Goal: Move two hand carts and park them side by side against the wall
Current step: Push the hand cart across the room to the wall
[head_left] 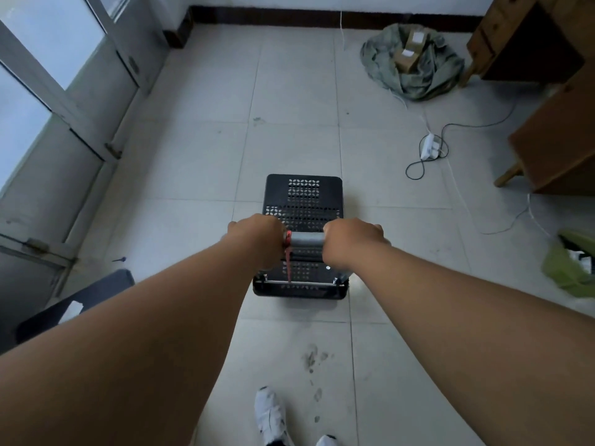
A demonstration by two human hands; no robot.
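Pale floor tiles (pixel 199 162) run ahead of me to a white wall with a dark baseboard (pixel 322 19), and scuffs mark the tile just behind my hands. Well off to the left of my left hand stand grey-framed glass doors (pixel 74 91), and below my left forearm, close to my body, lies the corner of a dark flat platform (pixel 106 291) with a white scrap on it; I cannot tell whether it belongs to another cart. My left hand (pixel 257 239) is wrapped tight around the left end of the grey handle bar (pixel 306 241), with a red strap (pixel 288 259) hanging down just beside its knuckles. Under and beyond both hands sits the hand cart (pixel 304 201), its black perforated deck pointing away from me toward the far wall and well short of it. My right hand (pixel 351 239) is clenched around the right end of the same bar, so the bare grey middle shows between my fists. Beneath my arms, my white shoe (pixel 269 413) is planted on the tiles. Farther ahead and to the right of my right hand lies a green cloth bundle (pixel 412 62) holding two small cardboard boxes, nearer is a white power strip (pixel 429 146) with its black cable, then wooden furniture (pixel 547 91) and a green garment (pixel 570 272) at the right edge.
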